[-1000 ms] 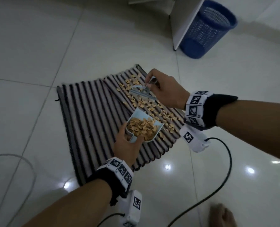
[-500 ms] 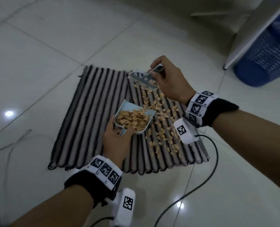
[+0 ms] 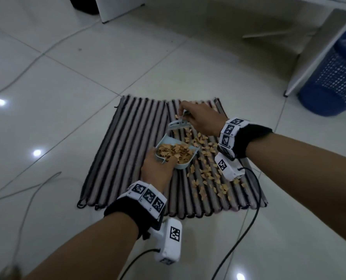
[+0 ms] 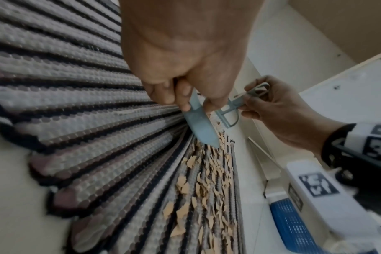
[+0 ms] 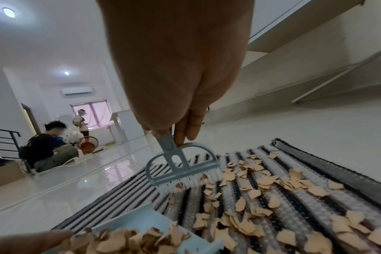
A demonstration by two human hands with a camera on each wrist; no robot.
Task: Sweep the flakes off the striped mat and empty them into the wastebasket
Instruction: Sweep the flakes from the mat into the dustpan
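Observation:
The striped mat (image 3: 131, 150) lies on the tiled floor, with tan flakes (image 3: 206, 170) scattered over its right half. My left hand (image 3: 158, 168) grips the handle of a light blue dustpan (image 3: 185, 163) heaped with flakes, held at the mat's middle. In the left wrist view the dustpan (image 4: 201, 127) hangs from my curled fingers. My right hand (image 3: 200, 120) pinches the handle of a small blue brush (image 3: 178, 125) just beyond the pan. In the right wrist view the brush (image 5: 180, 168) has its white bristles down on the mat (image 5: 294, 197) among the flakes (image 5: 261, 180). The blue wastebasket (image 3: 333, 77) stands at far right.
A white panel (image 3: 317, 51) leans beside the wastebasket. Black cables (image 3: 246, 209) trail from the wrist cameras over the floor to the right of the mat. A thin grey cord (image 3: 26, 199) loops on the tiles at left. People sit far across the room (image 5: 48, 146).
The head view has swung so the mat sits squarer and the wastebasket is further right. The brush has come nearer the dustpan. The dustpan stays held with its load.

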